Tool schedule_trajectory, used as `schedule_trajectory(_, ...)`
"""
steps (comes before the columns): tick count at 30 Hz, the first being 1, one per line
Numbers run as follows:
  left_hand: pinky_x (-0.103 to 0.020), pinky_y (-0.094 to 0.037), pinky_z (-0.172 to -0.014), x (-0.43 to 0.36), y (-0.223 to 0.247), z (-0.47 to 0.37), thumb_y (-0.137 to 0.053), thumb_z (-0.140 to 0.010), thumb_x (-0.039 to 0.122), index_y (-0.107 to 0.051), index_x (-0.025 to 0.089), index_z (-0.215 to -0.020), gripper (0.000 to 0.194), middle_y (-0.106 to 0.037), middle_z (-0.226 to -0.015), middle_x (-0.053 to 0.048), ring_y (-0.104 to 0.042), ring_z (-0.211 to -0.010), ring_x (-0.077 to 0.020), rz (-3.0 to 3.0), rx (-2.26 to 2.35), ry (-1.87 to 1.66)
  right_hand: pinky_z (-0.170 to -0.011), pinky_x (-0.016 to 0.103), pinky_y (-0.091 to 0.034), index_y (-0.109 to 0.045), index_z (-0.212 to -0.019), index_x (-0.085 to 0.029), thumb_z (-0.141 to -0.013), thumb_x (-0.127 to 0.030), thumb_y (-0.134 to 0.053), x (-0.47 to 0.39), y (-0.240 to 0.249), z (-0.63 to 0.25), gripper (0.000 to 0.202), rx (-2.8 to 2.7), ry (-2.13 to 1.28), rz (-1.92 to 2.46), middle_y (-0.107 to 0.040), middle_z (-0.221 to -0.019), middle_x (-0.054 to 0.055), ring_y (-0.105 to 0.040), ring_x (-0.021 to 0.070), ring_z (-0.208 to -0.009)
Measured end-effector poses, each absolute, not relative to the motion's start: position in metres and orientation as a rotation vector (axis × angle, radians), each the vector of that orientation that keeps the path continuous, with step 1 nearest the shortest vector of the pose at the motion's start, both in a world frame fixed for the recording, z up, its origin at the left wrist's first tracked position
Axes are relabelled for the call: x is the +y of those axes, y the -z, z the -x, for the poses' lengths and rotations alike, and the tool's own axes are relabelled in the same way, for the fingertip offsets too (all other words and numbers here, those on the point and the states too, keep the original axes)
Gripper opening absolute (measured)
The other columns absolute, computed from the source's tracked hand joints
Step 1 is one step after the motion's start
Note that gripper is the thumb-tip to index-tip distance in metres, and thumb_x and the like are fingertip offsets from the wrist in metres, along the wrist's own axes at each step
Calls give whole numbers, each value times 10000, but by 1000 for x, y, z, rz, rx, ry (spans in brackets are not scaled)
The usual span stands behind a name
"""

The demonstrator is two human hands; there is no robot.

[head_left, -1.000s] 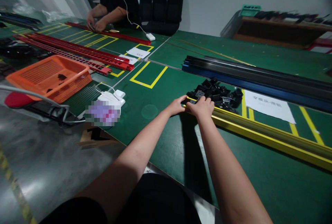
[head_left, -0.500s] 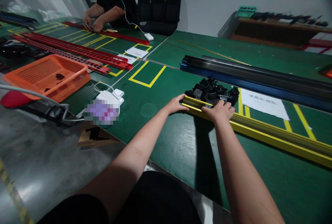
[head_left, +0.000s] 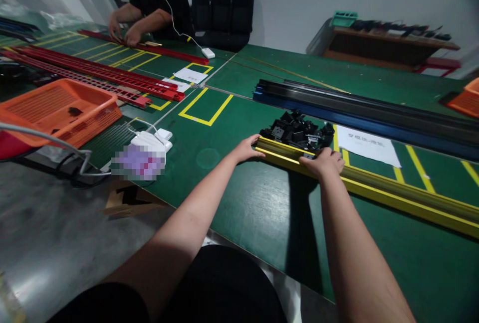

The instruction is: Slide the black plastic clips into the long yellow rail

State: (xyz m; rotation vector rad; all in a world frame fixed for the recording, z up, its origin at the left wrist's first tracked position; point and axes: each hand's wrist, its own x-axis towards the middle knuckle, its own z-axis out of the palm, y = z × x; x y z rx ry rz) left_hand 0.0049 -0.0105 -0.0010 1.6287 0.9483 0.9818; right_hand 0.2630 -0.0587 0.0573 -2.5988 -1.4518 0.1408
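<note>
A long yellow metal rail with a channel along its top lies across the green table, running out of view at the right. My left hand grips its left end, thumb on the near side and fingers at the far side. Farther right, my right hand is closed over the rail, thumb toward me and fingers over the far edge. A small dark piece shows in the channel by the right thumb; whether the fingers touch it is hidden. Just behind the rail is a pile of black plastic blocks.
Behind the pile lie long dark rails and a printed paper sheet. An orange basket and a white adapter with cables are at left. Across the table, a co-worker's hands are at a red rail.
My right hand has slid right along the rail, farther from my left hand, which stays at the rail's end. The whole view has shifted slightly.
</note>
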Motion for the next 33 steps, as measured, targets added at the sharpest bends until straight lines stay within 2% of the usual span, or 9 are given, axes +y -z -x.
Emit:
schedule_trajectory(4,-425,-307,-1098,-10,1,-4,-802,-501,267,-417,113,-1302,902,-446,-1367,-182,-421,-1280,-276,-1626,928,-980,-911,438,-321,-489,-1090,-157,-540,-620,-616,-58,-55,-267,730,-1537,-188,2563,-460,-1162,182,-412,346,-1094)
schedule_trajectory(13,-391,-301,-1104,-17,-2,-5,-788,-526,309,-398,126,-1315,899,-454,-1366,-170,-430,-1277,-253,-1623,958,-980,-924,404,-296,-550,-1095,-128,-668,-654,-487,-69,-56,-265,681,-1703,-83,2501,-524,-1087,167,-410,321,-1080)
schedule_trajectory(21,-391,-315,-1096,-15,-1,-6,-776,-549,330,-362,129,-1334,909,-452,-1368,-169,-435,-1274,-245,-1663,1027,-945,-919,398,-299,-582,-1046,-129,-646,-718,-479,-72,-57,-262,719,-1662,-36,2453,-533,-1048,155,-422,308,-1030)
schedule_trajectory(29,-382,-347,-1071,-14,-9,-4,-759,-578,331,-419,168,-1269,787,-529,-1281,-117,-494,-1208,-227,-1757,986,-905,-910,383,-313,-597,-1041,-151,-664,-565,-512,-70,-56,-257,567,-1604,-38,2464,-545,-1025,140,-420,291,-1003)
schedule_trajectory(33,-395,-334,-1074,-10,-6,-2,-760,-576,334,-397,151,-1284,816,-506,-1298,-137,-477,-1219,-235,-1776,992,-891,-902,384,-325,-609,-1060,-157,-671,-531,-507,-67,-59,-257,548,-1626,-87,2481,-559,-1047,141,-427,292,-1008)
